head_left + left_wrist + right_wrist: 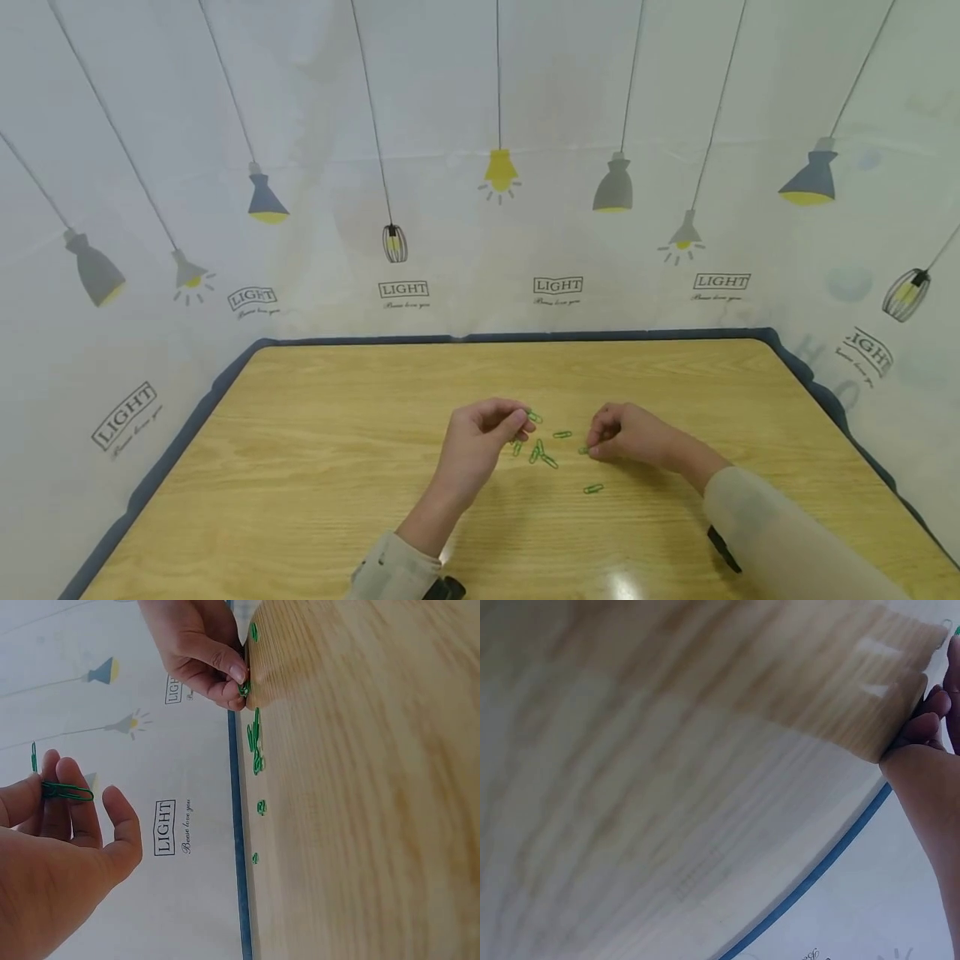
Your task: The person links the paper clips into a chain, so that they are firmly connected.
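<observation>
My left hand (480, 437) is raised over the table and pinches green paper clips (69, 791) between thumb and fingers. One clip (34, 757) sticks out past the thumb; whether it is linked to the others I cannot tell. To the right, my right hand (637, 433) rests at the tabletop and pinches a single green paper clip (582, 451), partly covered by the fingertips. Between the hands lie several loose green paper clips, among them a close pair (550, 461) and one farther back (562, 434). Another clip (593, 488) lies nearer to me. The right wrist view shows only part of the right hand (926, 724).
The wooden table (315, 467) has a dark blue edging (360, 340) along its back and sides. Behind it stands a pale wall covering (450, 100) printed with hanging lamps and the word LIGHT. Glare shows on the tabletop near the front.
</observation>
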`<move>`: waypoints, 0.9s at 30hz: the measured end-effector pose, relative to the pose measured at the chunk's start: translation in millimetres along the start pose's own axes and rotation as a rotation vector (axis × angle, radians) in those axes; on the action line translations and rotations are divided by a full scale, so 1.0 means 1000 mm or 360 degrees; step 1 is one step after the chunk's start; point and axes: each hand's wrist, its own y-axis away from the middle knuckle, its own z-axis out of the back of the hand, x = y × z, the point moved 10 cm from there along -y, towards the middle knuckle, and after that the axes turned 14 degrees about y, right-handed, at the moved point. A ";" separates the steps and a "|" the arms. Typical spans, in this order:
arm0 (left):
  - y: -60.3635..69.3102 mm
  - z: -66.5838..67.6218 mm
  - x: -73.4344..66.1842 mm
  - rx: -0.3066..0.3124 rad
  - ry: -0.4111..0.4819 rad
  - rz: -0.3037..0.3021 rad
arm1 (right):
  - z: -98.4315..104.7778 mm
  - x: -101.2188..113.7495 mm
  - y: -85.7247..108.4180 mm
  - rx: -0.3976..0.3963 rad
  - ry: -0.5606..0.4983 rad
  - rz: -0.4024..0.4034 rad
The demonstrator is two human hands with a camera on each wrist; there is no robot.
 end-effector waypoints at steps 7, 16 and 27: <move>-0.003 0.000 -0.001 0.0006 -0.0049 0.0018 | 0.012 -0.002 -0.002 0.0039 0.0033 -0.0070; -0.009 -0.009 -0.021 0.0024 -0.0095 -0.0069 | 0.059 0.041 -0.002 0.0082 0.0034 0.0092; -0.010 -0.013 -0.020 0.0020 -0.0104 -0.0018 | 0.087 0.095 0.004 -0.0071 -0.0195 0.0154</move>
